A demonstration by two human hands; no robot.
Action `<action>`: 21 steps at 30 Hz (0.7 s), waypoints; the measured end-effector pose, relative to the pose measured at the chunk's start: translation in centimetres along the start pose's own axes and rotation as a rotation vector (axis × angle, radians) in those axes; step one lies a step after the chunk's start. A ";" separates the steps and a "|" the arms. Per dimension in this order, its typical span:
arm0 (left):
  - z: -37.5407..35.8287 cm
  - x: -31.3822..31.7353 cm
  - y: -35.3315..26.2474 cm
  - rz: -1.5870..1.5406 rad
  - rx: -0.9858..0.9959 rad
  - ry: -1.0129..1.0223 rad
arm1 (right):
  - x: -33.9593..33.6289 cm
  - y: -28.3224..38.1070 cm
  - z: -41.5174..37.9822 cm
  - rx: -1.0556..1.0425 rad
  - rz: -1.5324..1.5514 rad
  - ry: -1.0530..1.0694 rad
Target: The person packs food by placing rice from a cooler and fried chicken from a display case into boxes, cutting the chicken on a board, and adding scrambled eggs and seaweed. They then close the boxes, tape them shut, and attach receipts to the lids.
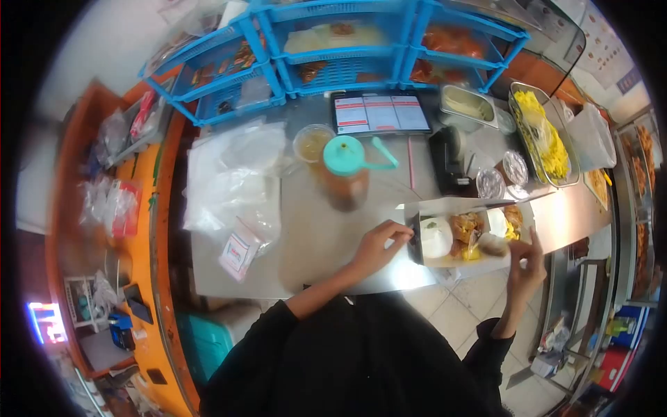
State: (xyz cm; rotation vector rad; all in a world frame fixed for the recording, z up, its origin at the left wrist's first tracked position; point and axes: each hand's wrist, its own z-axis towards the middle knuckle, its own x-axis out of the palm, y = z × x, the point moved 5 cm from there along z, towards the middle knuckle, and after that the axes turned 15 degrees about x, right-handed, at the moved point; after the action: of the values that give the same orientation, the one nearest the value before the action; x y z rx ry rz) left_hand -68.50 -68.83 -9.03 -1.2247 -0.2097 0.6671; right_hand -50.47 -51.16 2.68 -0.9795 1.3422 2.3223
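Note:
An open cardboard food box sits at the table's front right edge. Inside, rice fills the left end, with browned pieces of meat beside it and yellow and white food further right. My left hand pinches the box's left end with thumb and fingers. At the other end, my right hand has its thumb by the front wall and a finger along the right side, gripping the corner. A roundish pale brown item lies at the box's front right, too blurred to name.
A turquoise-lidded jug and a plastic cup stand mid-table. Plastic bags lie left. Behind are a tablet and blue racks. Foil-topped cups and a tray of yellow food stand right.

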 end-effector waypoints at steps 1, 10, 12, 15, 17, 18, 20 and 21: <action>-0.3 0.2 1.4 0.097 -0.056 0.044 | -0.7 -0.5 0.3 0.065 -0.024 -0.079; -4.7 6.5 5.4 0.821 0.441 0.449 | 8.8 -8.7 -11.7 0.027 -0.345 0.227; -4.6 6.8 5.4 0.822 0.399 0.495 | 8.9 -6.7 -12.3 -0.063 -0.435 0.168; -4.5 6.9 5.0 0.856 0.406 0.496 | 7.5 -5.2 -11.4 -0.138 -0.514 0.293; -4.4 6.5 4.5 0.888 0.457 0.442 | 6.4 -5.3 -9.5 -0.036 -0.203 0.952; -4.0 6.4 5.1 0.819 0.316 0.489 | 4.6 -3.9 -5.7 0.069 -0.156 0.896; -3.2 6.5 5.7 0.752 0.180 0.511 | 1.7 0.0 2.7 -0.006 -0.087 0.608; -2.4 5.8 5.5 0.760 0.173 0.297 | 1.7 2.2 7.0 -0.033 -0.041 0.477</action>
State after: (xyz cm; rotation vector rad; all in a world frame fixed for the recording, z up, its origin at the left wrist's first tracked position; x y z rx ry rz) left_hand -64.68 -66.45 -16.06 -1.2076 0.5810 1.1118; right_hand -55.78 -46.54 5.26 -1.6303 1.4273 2.1654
